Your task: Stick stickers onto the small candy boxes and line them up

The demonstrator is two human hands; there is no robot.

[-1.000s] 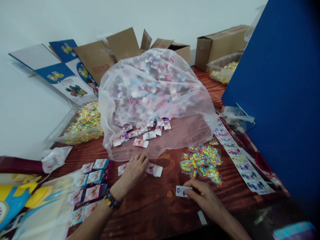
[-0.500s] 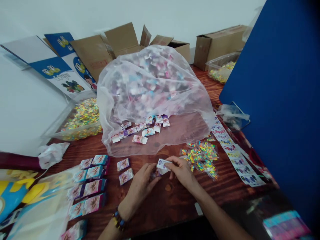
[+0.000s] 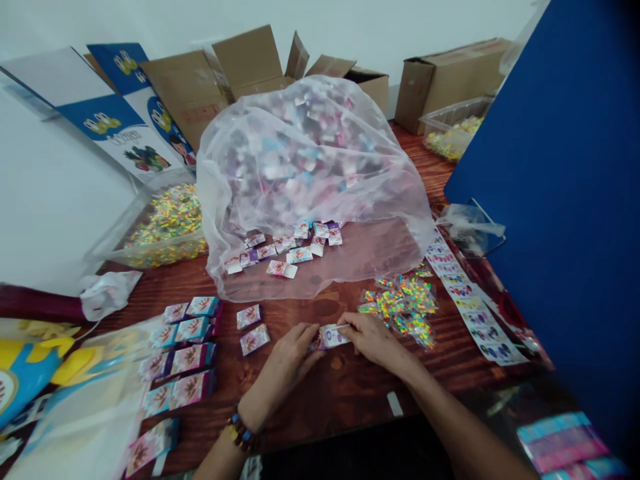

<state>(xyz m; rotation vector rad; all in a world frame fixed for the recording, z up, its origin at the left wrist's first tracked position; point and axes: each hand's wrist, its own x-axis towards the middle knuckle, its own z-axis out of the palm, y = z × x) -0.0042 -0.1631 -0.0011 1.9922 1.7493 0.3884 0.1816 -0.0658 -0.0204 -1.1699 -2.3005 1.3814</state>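
Observation:
My left hand (image 3: 293,353), with a beaded bracelet on the wrist, and my right hand (image 3: 370,337) meet over the wooden table (image 3: 345,393). Between their fingers they pinch a small packet with a white and purple label (image 3: 331,337). Two printed foil packets (image 3: 249,317) lie just left of my left hand, and the lower one (image 3: 255,340) is nearest to it. Rows of similar packets (image 3: 183,350) lie further left. Small clear bags of colourful sweets (image 3: 400,307) sit just beyond my right hand.
A large white net bag (image 3: 310,153) full of packets covers the far table, with loose packets (image 3: 285,250) spilling at its mouth. Around it are a clear tub of sweets (image 3: 165,227), a label strip (image 3: 475,303), cardboard boxes (image 3: 250,67) and a tall blue panel (image 3: 555,200).
My hands have come closer together, and the white and purple label now lies flatter, held level between both hands. The view has tilted slightly, shifting the table lower in the picture.

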